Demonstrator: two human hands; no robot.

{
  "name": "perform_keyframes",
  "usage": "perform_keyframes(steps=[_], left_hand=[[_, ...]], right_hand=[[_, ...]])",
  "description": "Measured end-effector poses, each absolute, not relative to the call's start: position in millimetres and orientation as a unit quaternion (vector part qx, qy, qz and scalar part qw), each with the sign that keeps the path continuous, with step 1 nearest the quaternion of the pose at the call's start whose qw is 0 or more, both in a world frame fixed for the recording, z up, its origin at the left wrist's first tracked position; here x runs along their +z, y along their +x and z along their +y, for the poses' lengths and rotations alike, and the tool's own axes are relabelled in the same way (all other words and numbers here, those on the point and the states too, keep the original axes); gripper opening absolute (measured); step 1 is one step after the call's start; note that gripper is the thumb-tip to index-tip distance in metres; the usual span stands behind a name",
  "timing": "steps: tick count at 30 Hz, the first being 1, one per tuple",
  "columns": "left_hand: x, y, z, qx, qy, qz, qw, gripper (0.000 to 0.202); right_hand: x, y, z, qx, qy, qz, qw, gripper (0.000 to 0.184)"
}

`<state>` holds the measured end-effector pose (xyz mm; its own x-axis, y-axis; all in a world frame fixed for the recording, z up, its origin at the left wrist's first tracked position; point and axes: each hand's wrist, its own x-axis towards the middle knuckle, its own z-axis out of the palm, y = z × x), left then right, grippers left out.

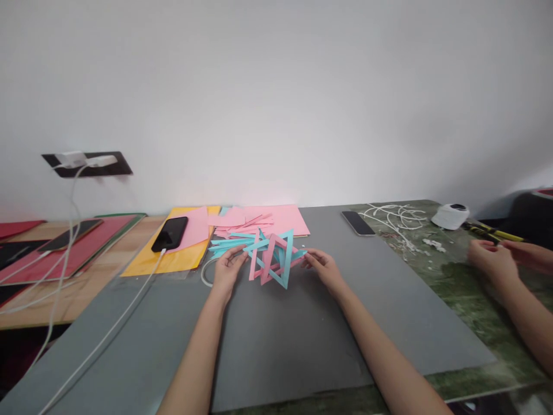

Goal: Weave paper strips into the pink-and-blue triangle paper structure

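A figure of interlocked pink and blue paper triangles (273, 258) stands on the grey mat (276, 340). My left hand (228, 270) grips its left side, fingers curled on a blue strip. At the figure's right corner my right hand (323, 268) pinches the paper. Loose blue paper strips (227, 244) lie just behind my left hand.
Pink paper sheets (263, 220) and a yellow sheet (173, 259) lie at the back. A black phone (170, 233) charges on a white cable; another phone (358, 223) lies to the right. Another person's hands (496, 259) work at the right near white cord scraps (397, 218) and a white tape roll (450, 215).
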<state>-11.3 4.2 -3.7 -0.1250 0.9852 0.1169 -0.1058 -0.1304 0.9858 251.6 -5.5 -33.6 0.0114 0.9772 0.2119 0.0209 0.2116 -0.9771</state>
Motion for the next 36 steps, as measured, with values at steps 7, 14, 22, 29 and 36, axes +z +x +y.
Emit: perform_keyframes(steps=[7,14,22,29,36], left_hand=[[-3.6,-10.9,4.4,0.599,0.445,0.467,0.475,0.046],[0.7,-8.7,2.0,0.610,0.429,0.459,0.483,0.045],[0.2,-8.8,2.2,0.625,0.419,0.432,0.497,0.040],[1.3,-8.4,2.6,0.627,0.413,0.428,0.503,0.038],[1.3,-9.4,1.8,0.620,0.419,0.428,0.507,0.038]], right_hand=[[-33.4,249.9,-6.1,0.443,-0.448,-0.545,0.554,0.031],[-29.3,249.3,-8.7,0.428,-0.448,-0.553,0.558,0.035],[-24.1,248.8,-11.9,0.436,-0.443,-0.550,0.559,0.036],[-22.5,247.2,-13.1,0.446,-0.441,-0.534,0.567,0.034],[-23.7,248.1,-12.2,0.460,-0.437,-0.518,0.573,0.034]])
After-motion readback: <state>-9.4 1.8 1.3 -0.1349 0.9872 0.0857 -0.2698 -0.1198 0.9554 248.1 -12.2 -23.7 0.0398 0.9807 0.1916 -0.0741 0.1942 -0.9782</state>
